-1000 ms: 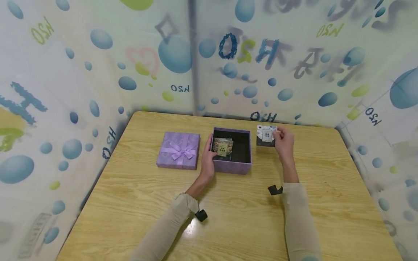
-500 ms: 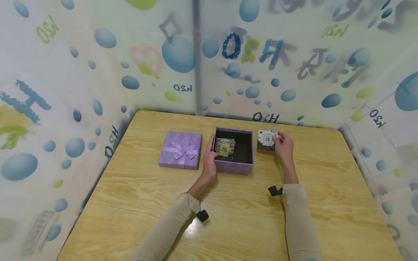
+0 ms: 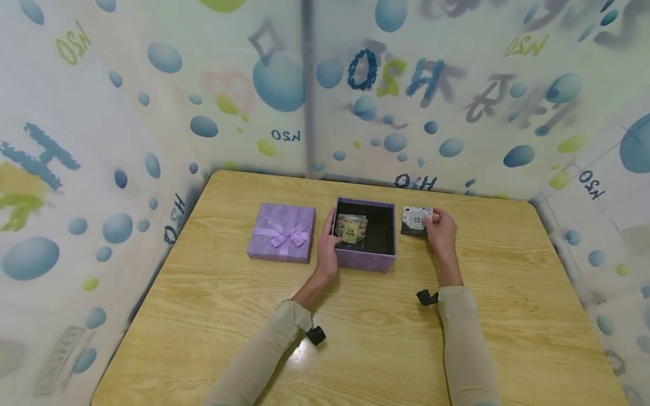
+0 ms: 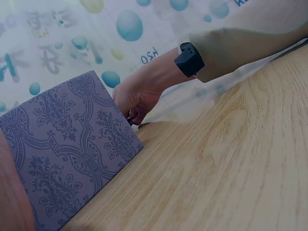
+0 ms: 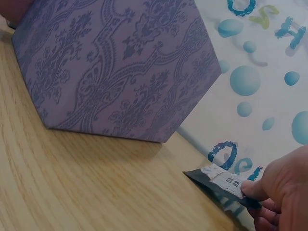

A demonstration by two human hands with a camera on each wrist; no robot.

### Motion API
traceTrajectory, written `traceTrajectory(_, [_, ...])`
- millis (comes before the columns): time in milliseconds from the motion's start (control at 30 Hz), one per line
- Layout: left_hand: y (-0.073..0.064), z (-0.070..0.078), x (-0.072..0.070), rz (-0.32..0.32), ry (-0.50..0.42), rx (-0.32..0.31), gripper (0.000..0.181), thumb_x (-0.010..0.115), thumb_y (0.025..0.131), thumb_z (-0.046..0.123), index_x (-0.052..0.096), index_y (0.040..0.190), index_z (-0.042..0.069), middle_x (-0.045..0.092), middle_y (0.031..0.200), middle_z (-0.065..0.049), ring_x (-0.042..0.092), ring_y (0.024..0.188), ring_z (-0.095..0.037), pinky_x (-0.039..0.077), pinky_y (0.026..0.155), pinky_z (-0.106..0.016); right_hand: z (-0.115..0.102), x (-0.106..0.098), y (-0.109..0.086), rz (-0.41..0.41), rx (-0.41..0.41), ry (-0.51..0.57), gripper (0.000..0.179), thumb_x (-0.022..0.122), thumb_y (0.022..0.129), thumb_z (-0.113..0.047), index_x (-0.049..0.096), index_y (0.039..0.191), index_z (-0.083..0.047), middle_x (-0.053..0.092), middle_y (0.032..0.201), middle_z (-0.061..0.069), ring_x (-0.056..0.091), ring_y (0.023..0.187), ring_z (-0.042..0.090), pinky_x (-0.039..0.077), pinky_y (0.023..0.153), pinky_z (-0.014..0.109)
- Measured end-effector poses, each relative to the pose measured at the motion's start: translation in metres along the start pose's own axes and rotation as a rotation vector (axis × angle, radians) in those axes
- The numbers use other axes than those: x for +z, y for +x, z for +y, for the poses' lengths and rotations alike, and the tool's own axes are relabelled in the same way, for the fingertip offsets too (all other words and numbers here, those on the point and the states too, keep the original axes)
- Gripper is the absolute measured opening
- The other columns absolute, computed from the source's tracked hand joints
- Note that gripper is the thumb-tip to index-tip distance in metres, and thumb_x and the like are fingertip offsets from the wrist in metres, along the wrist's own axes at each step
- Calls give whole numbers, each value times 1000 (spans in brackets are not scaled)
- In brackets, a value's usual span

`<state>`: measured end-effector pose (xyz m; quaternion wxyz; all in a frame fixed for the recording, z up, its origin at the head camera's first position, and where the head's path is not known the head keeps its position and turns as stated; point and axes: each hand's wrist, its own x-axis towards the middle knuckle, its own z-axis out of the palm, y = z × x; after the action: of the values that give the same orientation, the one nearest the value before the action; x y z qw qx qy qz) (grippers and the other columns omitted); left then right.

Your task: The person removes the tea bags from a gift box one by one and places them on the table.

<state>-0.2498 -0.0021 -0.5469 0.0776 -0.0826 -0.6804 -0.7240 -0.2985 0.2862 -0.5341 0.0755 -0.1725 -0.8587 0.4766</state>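
A purple patterned gift box [image 3: 365,262] with a black inside stands without its lid on the table. My left hand [image 3: 326,254] holds its left wall, fingers along the outside and thumb over the rim; only part of this hand [image 4: 12,192] shows in the left wrist view. In the box, at its left side, lies a flat packet with a food picture [image 3: 350,230]. Right of the box, my right hand [image 3: 442,231] pinches the edge of a small black-and-white printed packet [image 3: 413,219]. That packet [image 5: 221,185] tilts low over the table in the right wrist view.
A purple lid [image 3: 281,234] with a ribbon bow lies left of the box. The wooden table [image 3: 376,332] reaches back to a wall sheet [image 3: 457,113] printed with bubbles and letters.
My right hand has brought the black-and-white packet lower, nearer the table and towards me. My left hand keeps its hold on the box. The head view has shifted slightly.
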Motion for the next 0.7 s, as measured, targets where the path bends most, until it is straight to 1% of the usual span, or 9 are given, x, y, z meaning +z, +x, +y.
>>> traceTrajectory(67, [0, 0, 0, -4, -4, 0, 79, 34, 89, -1, 27, 166, 12, 24, 172, -13, 18, 159, -22, 27, 118, -52, 2, 1, 0, 14, -21, -12, 51, 62, 103, -9, 49, 149, 9, 65, 125, 31, 62, 104, 30, 41, 69, 15])
traceTrajectory(167, [1, 0, 0, -6, -4, 4, 79, 34, 89, -1, 27, 166, 12, 24, 172, -13, 18, 159, -22, 26, 117, -52, 6, 2, 1, 32, -48, -26, 53, 64, 102, -10, 48, 149, 9, 65, 124, 31, 62, 106, 33, 41, 70, 15])
traceTrajectory(233, [1, 1, 1, -5, -8, 7, 79, 34, 88, -2, 27, 166, 10, 23, 172, -16, 18, 158, -22, 26, 118, -53, 7, 3, 1, 40, -54, -30, 54, 64, 102, -12, 48, 149, 9, 65, 125, 31, 62, 108, 34, 43, 75, 20])
traceTrajectory(300, [1, 1, 1, -1, -4, 9, 79, 35, 88, -2, 28, 166, 8, 24, 172, -16, 19, 158, -22, 26, 117, -53, 9, 5, 1, 49, -57, -33, 54, 64, 102, -13, 47, 150, 8, 64, 126, 30, 62, 109, 36, 46, 81, 28])
traceTrajectory(400, [1, 0, 1, 1, -6, 7, 79, 35, 88, -3, 29, 165, 7, 25, 172, -13, 19, 158, -22, 25, 117, -53, 10, 6, 2, 67, -63, -56, 54, 64, 102, -14, 49, 148, 9, 64, 125, 31, 62, 110, 38, 49, 88, 42])
traceTrajectory(467, [1, 0, 1, 2, -11, 4, 79, 35, 88, -3, 29, 166, 8, 25, 172, -12, 19, 158, -22, 25, 118, -52, 11, 6, 2, 72, -61, -67, 54, 64, 102, -16, 49, 147, 10, 63, 125, 31, 62, 112, 40, 49, 93, 48])
traceTrajectory(567, [1, -1, 1, -1, -21, 0, 79, 35, 87, -2, 28, 166, 7, 25, 172, -11, 19, 158, -23, 24, 119, -51, 12, 5, 2, 67, -46, -89, 56, 64, 102, -20, 49, 147, 10, 63, 125, 31, 61, 113, 41, 48, 98, 51])
traceTrajectory(700, [0, -1, 1, -5, -18, -3, 80, 34, 87, -2, 27, 166, 7, 24, 172, -12, 18, 159, -23, 23, 120, -51, 11, 2, 1, 23, -16, -106, 62, 61, 103, -26, 44, 151, 8, 60, 127, 31, 58, 113, 40, 47, 101, 53])
